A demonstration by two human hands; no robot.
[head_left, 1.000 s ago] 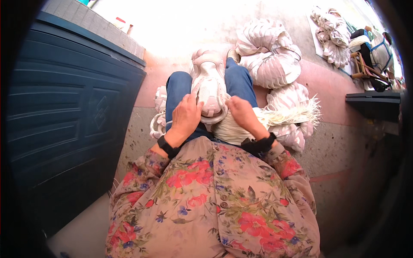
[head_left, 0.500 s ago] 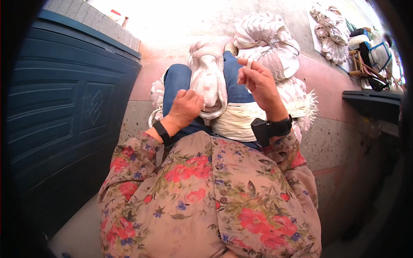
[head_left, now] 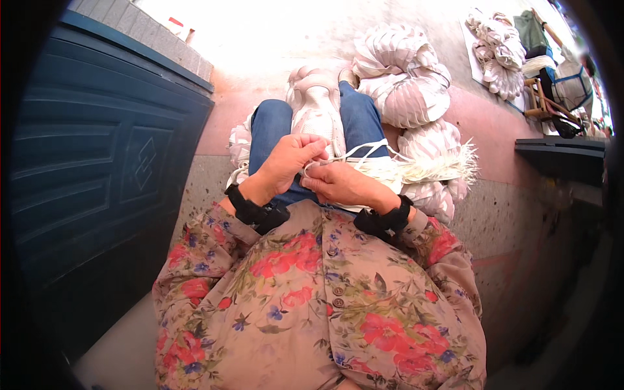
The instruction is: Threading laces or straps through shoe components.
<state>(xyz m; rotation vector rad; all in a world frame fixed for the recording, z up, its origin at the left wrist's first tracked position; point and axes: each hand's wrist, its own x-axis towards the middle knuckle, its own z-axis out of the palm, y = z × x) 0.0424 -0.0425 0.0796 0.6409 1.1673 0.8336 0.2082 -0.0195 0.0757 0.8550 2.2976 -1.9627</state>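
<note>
A white and pale pink shoe upper (head_left: 318, 120) lies between my knees, partly hidden behind my hands. My left hand (head_left: 289, 162) is closed, thumb and fingers pinching a thin white shoelace (head_left: 367, 148) at the upper's near end. Close beside it, my right hand (head_left: 348, 184) pinches the same white cord, with a small loop showing between the two hands. Across my right thigh rests a bundle of cream laces (head_left: 426, 171), its frayed ends spread out to the right. Exactly how the cord runs through the fingers is hidden.
Stacked uppers (head_left: 416, 78) are piled beyond my right leg, with more uppers (head_left: 429, 140) nearer. At my left stands a dark blue panelled door (head_left: 97, 149). Another pile (head_left: 497, 49), a wooden stool (head_left: 538, 97) and a dark ledge (head_left: 562, 156) are to the right.
My right hand has come down and left from above the right thigh to meet my left hand. The left hand has shifted slightly right. Lace strands now stretch across toward the bundle.
</note>
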